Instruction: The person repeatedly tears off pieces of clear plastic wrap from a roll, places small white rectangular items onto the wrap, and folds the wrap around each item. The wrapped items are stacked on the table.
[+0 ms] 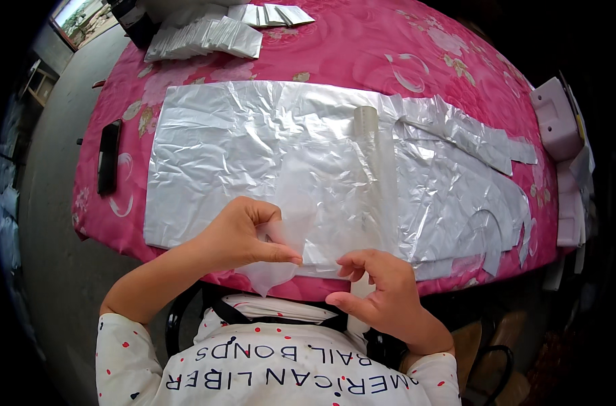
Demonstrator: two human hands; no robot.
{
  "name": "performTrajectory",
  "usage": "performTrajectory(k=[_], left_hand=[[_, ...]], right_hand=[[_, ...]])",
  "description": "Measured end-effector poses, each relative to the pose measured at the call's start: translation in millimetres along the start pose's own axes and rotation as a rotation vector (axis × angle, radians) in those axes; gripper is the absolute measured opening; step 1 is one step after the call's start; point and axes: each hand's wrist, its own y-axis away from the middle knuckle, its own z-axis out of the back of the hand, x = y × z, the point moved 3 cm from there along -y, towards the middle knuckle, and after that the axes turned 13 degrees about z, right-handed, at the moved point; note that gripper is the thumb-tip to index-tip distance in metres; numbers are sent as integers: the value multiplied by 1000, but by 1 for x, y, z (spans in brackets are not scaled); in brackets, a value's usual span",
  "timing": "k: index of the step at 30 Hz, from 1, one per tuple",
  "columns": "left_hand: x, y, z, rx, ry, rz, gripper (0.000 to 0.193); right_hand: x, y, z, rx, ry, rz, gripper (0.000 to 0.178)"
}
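White top (281, 369) with red and dark dots, dark lettering, bare forearms.

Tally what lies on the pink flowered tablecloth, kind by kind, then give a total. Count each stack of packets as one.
Large silvery plastic sheet: 1
Small translucent plastic piece, pinched by the left hand with the right hand beside it: 1
Clear tape roll: 1
Stacks of flat white packets: 2
Black phone: 1
Total: 6
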Motion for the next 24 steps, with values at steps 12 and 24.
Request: performTrajectory(k=[12,24], left_hand=[[11,-3,-18,179,286,10,26],[14,-3,-14,83,293,33,13]], right_hand=[[-25,-22,-17,-86,-274,-79,11],[-25,-22,-25,-57,-433,-76,25]])
